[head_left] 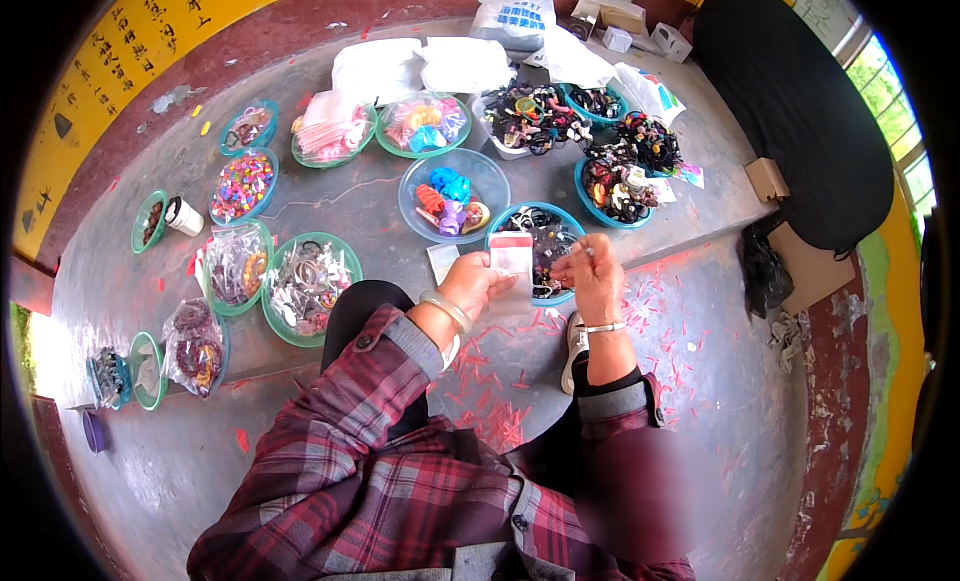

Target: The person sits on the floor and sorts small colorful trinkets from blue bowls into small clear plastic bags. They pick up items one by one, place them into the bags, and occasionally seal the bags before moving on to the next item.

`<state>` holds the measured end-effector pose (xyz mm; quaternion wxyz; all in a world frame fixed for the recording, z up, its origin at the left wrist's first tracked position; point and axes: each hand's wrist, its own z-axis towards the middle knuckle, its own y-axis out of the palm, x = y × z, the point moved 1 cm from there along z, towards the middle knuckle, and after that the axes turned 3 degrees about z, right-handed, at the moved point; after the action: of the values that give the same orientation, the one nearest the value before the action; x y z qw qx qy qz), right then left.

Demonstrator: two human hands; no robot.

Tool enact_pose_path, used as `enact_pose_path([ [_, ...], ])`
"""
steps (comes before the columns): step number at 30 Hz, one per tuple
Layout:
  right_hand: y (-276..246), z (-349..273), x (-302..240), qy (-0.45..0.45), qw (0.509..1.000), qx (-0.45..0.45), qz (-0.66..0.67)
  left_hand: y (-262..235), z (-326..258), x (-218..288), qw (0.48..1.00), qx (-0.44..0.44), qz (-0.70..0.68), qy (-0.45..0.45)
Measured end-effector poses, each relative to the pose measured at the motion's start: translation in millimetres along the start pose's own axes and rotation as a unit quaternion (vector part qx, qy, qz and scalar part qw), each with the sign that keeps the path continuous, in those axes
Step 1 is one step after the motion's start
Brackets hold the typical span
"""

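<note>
My left hand (478, 284) pinches a small clear plastic bag (513, 296) by its side. The bag hangs upright and has a white and red band across its top. To its right is my right hand (597, 281), raised with fingers bent and drawn together; whatever lies between the fingertips is too small to make out. Both hands are over the near side of a blue basin (578, 243) of dark hair ties, which they partly cover. Just left of the bag, a small pale card or packet (442, 262) lies on the ledge.
Colourful hair pieces fill a clear blue bowl (408, 203) beyond my hands. Green basins (352, 256) of bagged accessories stand left, near a white cup (184, 217). Heaped hair ties (525, 118) lie far right, beside a black covered object (790, 111). Red scraps (490, 421) litter the lower floor.
</note>
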<state>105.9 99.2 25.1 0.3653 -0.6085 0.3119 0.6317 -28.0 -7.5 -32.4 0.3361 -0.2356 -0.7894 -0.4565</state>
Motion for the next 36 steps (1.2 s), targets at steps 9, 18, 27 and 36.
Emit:
enact_pose_path([
  [9,2.8,-0.9,-3.6,-0.047,0.998,0.017,-0.039,-88.1,59.9,-72.6,0.966,0.26,-0.003,0.017],
  [18,-6.4,0.8,10.9,0.164,0.981,-0.053,0.085,-135.0,83.0,-77.0,0.927,0.33,0.18,0.001],
  [27,-8.6,-2.0,4.7,0.244,0.95,-0.043,0.187,-65.0,50.3,-23.8,0.746,0.385,0.42,0.346],
  [36,-9.8,1.1,19.1,0.272,0.919,-0.002,0.286,71.5,-36.5,30.7,0.601,-0.079,0.647,0.463],
])
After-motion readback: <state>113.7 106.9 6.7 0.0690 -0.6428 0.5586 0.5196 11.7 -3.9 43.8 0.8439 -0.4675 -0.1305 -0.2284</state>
